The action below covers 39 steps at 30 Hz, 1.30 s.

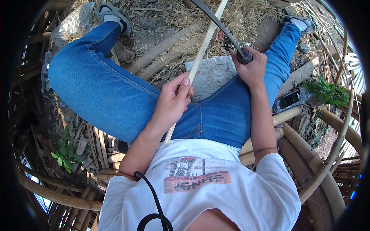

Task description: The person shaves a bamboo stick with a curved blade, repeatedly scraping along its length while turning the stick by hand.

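My left hand [175,96] is closed around a long pale bamboo strip [202,50], thumb on top. The strip slants from my waist up past the top edge of the view. My right hand [252,67] grips the dark round handle [244,56] of a long knife [221,27], whose narrow blade points up and to the left. Blade and strip cross near the top; I cannot tell whether they touch. The blade's tip is out of view. A flat grey stone block [212,75] lies between my legs, below both hands.
Pale shavings [246,17] cover the ground ahead, with bamboo poles [169,50] lying across it. A clear plastic bag [75,25] is at upper left. A phone [290,99] lies at right, near a green plant [327,91]. Curved bamboo [335,159] stands around my seat.
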### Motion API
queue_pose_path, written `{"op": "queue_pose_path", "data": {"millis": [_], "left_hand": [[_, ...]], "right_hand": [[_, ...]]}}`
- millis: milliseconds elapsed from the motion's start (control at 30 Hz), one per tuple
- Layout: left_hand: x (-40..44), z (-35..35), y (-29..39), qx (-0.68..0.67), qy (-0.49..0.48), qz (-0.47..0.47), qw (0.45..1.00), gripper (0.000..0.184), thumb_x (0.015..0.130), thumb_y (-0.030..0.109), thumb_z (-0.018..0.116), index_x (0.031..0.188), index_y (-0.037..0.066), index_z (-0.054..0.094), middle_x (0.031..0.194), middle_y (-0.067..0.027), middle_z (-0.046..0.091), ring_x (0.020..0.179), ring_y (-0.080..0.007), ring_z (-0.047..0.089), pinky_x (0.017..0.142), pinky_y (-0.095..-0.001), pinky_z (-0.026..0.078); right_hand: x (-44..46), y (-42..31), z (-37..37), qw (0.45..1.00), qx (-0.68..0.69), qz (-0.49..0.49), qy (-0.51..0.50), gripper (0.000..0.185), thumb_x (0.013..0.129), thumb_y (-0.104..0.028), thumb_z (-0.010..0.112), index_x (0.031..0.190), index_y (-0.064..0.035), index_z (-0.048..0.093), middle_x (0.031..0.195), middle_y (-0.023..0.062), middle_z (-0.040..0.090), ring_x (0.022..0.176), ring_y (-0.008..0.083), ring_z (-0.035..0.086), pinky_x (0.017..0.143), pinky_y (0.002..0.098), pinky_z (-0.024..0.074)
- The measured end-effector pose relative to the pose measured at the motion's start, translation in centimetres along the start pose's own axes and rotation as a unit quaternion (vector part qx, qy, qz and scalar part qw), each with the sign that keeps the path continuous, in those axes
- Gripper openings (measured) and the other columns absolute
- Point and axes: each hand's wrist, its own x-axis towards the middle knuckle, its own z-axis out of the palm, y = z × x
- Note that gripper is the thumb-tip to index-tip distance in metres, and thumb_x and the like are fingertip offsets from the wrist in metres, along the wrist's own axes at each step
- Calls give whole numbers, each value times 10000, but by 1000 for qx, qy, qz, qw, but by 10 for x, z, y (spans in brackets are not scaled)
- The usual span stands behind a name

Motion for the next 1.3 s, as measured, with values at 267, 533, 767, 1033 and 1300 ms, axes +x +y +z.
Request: {"op": "queue_pose_path", "data": {"millis": [267,533,767,1033,1300], "left_hand": [[4,1,-9,43,34,55,997,314,1030,169,606,1287,-8,641,796,30,560,618,-6,454,518,-192,358],[4,-6,-13,73,-13,17,997,310,1032,214,612,1264,10,638,786,45,538,565,-2,430,479,-168,324],[1,4,-5,69,5,16,997,271,1041,177,590,1184,-38,672,731,24,582,678,-22,506,592,-199,391],[3,5,-10,115,18,36,993,334,1053,214,573,1308,8,636,714,53,524,566,11,391,474,-172,291],[3,3,-15,114,20,57,992,336,1055,206,569,1317,4,631,710,53,519,564,9,388,474,-179,288]], "right_hand": [[-2,-11,1,999,0,-5,-33,159,775,-199,776,765,-53,714,613,159,636,590,336,675,567,397,518],[-9,-18,11,995,7,-67,-75,118,724,-120,758,759,-38,681,595,158,602,539,320,641,524,375,478],[-15,-32,14,990,-29,-89,-105,123,641,-117,721,704,-75,624,599,168,597,591,373,639,549,449,494],[-14,-29,11,990,-61,-67,-109,108,648,-159,709,737,-106,680,603,147,617,609,370,652,590,473,525],[-13,-26,12,994,-43,-49,-89,102,653,-125,714,712,-67,654,606,176,597,601,381,635,563,444,498]]}}
